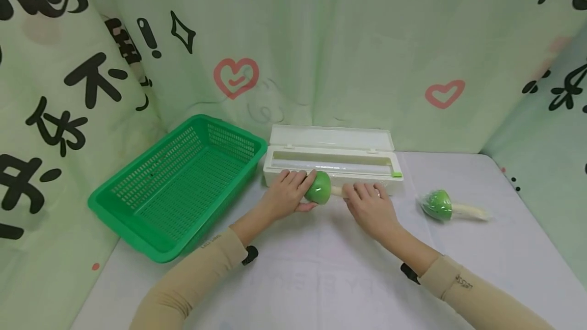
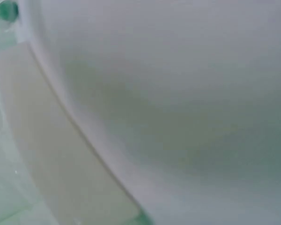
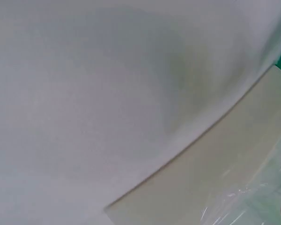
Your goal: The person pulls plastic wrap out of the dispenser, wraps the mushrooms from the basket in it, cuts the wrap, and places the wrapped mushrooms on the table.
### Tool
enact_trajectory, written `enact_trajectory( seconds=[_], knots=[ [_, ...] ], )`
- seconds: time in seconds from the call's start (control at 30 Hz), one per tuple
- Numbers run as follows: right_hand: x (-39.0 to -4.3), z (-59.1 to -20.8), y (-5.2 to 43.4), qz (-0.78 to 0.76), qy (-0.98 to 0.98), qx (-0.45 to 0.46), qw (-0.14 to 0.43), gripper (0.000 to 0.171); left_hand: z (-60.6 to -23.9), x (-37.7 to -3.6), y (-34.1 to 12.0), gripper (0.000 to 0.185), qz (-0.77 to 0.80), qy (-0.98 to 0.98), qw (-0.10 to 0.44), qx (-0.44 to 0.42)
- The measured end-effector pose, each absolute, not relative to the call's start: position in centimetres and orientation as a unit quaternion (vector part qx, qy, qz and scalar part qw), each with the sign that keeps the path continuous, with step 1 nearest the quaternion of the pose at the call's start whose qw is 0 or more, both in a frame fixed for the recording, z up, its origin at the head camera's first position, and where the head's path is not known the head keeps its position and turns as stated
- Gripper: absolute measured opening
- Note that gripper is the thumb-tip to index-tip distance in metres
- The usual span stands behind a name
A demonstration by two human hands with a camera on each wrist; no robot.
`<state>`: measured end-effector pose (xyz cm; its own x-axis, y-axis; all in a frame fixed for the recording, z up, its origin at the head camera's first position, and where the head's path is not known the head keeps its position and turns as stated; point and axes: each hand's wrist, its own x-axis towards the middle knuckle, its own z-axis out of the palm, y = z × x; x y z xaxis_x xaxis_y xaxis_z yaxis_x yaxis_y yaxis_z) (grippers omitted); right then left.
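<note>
Your left hand (image 1: 290,192) grips green cap (image 1: 322,188) | your right hand (image 1: 372,211) pinches pale stem (image 1: 337,191) | film box (image 1: 331,150), 12 o'clock | green basket (image 1: 181,187), 9 o'clock

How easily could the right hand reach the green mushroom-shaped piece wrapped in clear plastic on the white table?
Probably yes: the mushroom-shaped piece lies to the right of the right hand, with only bare white table between them. That hand may first need to release the pale stem it holds.
</note>
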<state>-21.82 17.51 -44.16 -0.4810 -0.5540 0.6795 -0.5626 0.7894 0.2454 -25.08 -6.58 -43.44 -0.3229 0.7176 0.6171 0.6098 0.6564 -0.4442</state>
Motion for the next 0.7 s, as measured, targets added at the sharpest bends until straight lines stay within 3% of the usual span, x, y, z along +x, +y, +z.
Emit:
enact_trajectory(
  seconds=[0.2, 0.7],
  knots=[
    [-22.6, -41.0, 17.7, 0.004, -0.840, 0.327, 0.432, 0.032, -40.3, -25.8, -6.4, 0.072, 0.069, -0.800, 0.445, -0.398],
    [-26.1, -35.0, 17.8, -0.024, -0.804, 0.341, 0.486, 0.021, -34.4, -29.2, -6.2, 0.066, 0.044, -0.798, 0.425, -0.425]
  ],
)
